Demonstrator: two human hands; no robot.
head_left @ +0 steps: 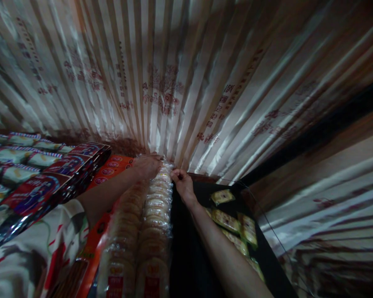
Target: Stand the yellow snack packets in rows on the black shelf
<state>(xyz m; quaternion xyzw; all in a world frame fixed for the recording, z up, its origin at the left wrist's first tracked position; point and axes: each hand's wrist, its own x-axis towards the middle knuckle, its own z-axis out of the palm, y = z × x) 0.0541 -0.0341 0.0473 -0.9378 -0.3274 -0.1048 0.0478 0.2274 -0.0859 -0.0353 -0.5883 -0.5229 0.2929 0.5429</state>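
Observation:
Two long rows of round flat cakes in clear plastic wrappers run away from me, a left row (124, 238) and a right row (157, 209). My left hand (147, 165) is at the far end of these rows, its fingers bent over a wrapped cake. Opposite it, my right hand (183, 182) pinches at the right edge of the right row, thumb and finger together. What lies between those fingertips is too small and dim to make out. Red labels show on the nearest cakes.
An orange package (112, 169) and dark red shiny packets (52, 178) lie left of the rows. White packets (15, 155) fill the far left. Small yellow packets (226, 220) lie on a black surface (188, 248) at right. A pleated printed curtain (161, 78) hangs behind.

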